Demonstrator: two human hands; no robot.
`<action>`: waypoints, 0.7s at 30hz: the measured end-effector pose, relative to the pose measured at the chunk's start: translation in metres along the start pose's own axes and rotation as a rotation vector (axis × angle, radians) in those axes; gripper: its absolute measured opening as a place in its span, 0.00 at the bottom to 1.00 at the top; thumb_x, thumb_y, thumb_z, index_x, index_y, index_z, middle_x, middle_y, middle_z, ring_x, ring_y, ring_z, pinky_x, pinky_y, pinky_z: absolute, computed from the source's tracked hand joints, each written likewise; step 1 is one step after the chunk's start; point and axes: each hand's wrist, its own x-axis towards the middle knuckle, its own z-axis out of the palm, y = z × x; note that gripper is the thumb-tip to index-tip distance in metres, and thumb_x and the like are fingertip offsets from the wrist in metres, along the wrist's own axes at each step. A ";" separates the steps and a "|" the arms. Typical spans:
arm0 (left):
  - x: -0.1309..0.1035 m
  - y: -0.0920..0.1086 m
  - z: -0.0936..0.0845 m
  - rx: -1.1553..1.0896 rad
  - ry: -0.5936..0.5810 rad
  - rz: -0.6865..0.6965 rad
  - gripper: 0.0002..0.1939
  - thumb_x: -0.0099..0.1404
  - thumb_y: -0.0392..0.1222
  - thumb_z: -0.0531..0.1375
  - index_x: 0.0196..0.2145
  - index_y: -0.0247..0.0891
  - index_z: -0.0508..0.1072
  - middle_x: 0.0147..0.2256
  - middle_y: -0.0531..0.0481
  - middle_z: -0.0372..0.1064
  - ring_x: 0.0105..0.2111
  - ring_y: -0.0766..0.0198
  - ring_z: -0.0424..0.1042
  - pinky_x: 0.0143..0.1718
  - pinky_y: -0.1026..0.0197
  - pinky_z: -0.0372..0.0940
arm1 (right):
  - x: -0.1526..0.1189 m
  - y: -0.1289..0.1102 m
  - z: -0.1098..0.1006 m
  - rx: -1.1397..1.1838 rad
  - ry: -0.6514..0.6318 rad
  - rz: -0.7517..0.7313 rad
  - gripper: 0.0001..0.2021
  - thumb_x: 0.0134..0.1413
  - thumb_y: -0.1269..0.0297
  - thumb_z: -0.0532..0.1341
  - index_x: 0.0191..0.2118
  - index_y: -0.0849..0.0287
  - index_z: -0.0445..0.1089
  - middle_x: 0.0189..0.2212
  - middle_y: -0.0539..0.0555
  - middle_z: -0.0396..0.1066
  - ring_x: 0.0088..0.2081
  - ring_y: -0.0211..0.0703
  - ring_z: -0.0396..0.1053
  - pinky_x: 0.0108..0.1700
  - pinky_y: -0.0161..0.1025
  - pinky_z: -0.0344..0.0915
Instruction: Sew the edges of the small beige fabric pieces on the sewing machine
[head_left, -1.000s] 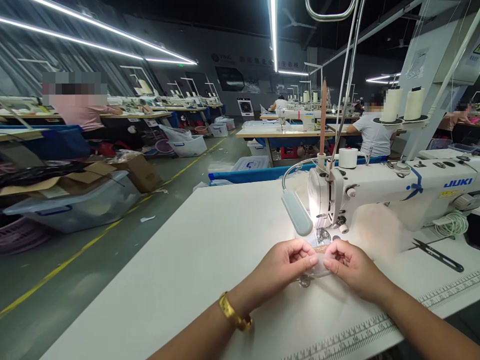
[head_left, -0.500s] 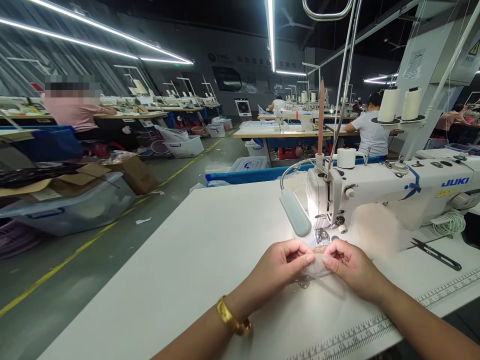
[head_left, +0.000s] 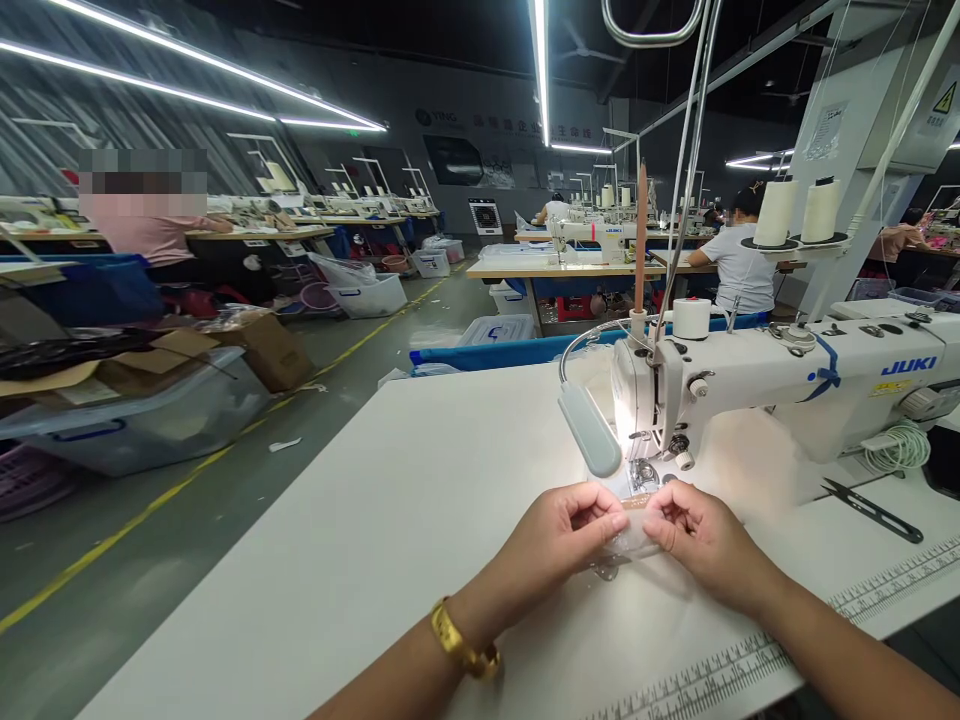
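Sheer piece (head_left: 632, 541) partly hidden: left hand (head_left: 574, 526) and right hand (head_left: 700, 535) cover its ends, layers too fine to tell. Presser foot (head_left: 642, 474) detail too small to read. Sewing machine (head_left: 757, 362) cut off at right; dark item (head_left: 945, 462) too, can't ID. Tabletop (head_left: 360, 560) near-left corner out of frame; near-edge ruler strip (head_left: 705, 688) clipped bottom and right. Pink-shirted worker (head_left: 159, 238): head pixelated.

Up close are one sheer piece (head_left: 631, 540), one bracelet (head_left: 451, 634), one snipper (head_left: 862, 502) and two thread cones (head_left: 775, 212).
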 end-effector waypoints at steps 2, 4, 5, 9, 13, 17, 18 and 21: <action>0.000 -0.001 0.000 0.008 0.008 0.003 0.17 0.61 0.55 0.63 0.29 0.36 0.73 0.23 0.55 0.63 0.24 0.66 0.62 0.24 0.65 0.57 | -0.001 -0.002 0.001 -0.002 0.015 0.006 0.12 0.63 0.53 0.62 0.36 0.56 0.69 0.30 0.47 0.64 0.32 0.41 0.60 0.36 0.38 0.58; -0.001 -0.002 0.000 0.015 0.011 0.012 0.17 0.61 0.55 0.63 0.29 0.37 0.73 0.23 0.54 0.64 0.24 0.66 0.63 0.25 0.64 0.58 | -0.001 -0.002 0.001 0.002 0.025 0.004 0.11 0.63 0.53 0.62 0.36 0.56 0.68 0.31 0.47 0.64 0.33 0.41 0.60 0.36 0.38 0.58; -0.001 -0.003 0.000 0.015 0.010 0.016 0.17 0.61 0.55 0.63 0.29 0.37 0.73 0.23 0.54 0.64 0.24 0.65 0.63 0.25 0.64 0.59 | -0.001 -0.002 0.001 0.003 0.028 0.000 0.11 0.64 0.54 0.62 0.36 0.55 0.68 0.31 0.48 0.65 0.33 0.41 0.60 0.36 0.38 0.58; -0.001 -0.004 0.000 0.000 -0.002 0.003 0.18 0.61 0.56 0.64 0.30 0.36 0.73 0.23 0.54 0.65 0.24 0.66 0.63 0.25 0.65 0.58 | 0.001 0.003 0.000 0.024 0.014 -0.014 0.10 0.65 0.55 0.61 0.36 0.55 0.68 0.32 0.48 0.66 0.33 0.41 0.61 0.37 0.39 0.59; 0.000 -0.003 0.000 -0.048 -0.016 -0.014 0.17 0.60 0.55 0.65 0.30 0.36 0.73 0.23 0.55 0.65 0.23 0.67 0.63 0.25 0.65 0.59 | 0.002 0.012 -0.002 0.068 -0.008 -0.019 0.10 0.66 0.54 0.60 0.37 0.55 0.68 0.32 0.48 0.67 0.34 0.42 0.63 0.37 0.39 0.60; -0.001 -0.002 0.000 -0.114 -0.031 -0.013 0.17 0.59 0.54 0.66 0.28 0.37 0.73 0.21 0.56 0.63 0.22 0.67 0.63 0.24 0.65 0.60 | 0.004 0.019 -0.002 0.075 -0.019 -0.016 0.11 0.66 0.53 0.60 0.37 0.55 0.67 0.32 0.48 0.67 0.34 0.42 0.64 0.37 0.39 0.61; -0.001 -0.001 0.000 -0.126 -0.036 -0.013 0.17 0.59 0.54 0.66 0.28 0.37 0.74 0.20 0.56 0.63 0.21 0.67 0.63 0.24 0.65 0.60 | 0.004 0.020 -0.003 0.076 -0.022 -0.016 0.12 0.66 0.52 0.60 0.37 0.55 0.67 0.32 0.48 0.67 0.34 0.42 0.63 0.37 0.39 0.61; -0.003 0.000 0.000 -0.133 -0.028 -0.011 0.17 0.59 0.55 0.66 0.28 0.37 0.74 0.20 0.56 0.63 0.20 0.68 0.63 0.24 0.65 0.60 | 0.005 0.020 -0.003 0.068 -0.029 -0.012 0.13 0.66 0.51 0.59 0.37 0.55 0.67 0.31 0.48 0.66 0.33 0.42 0.63 0.37 0.39 0.61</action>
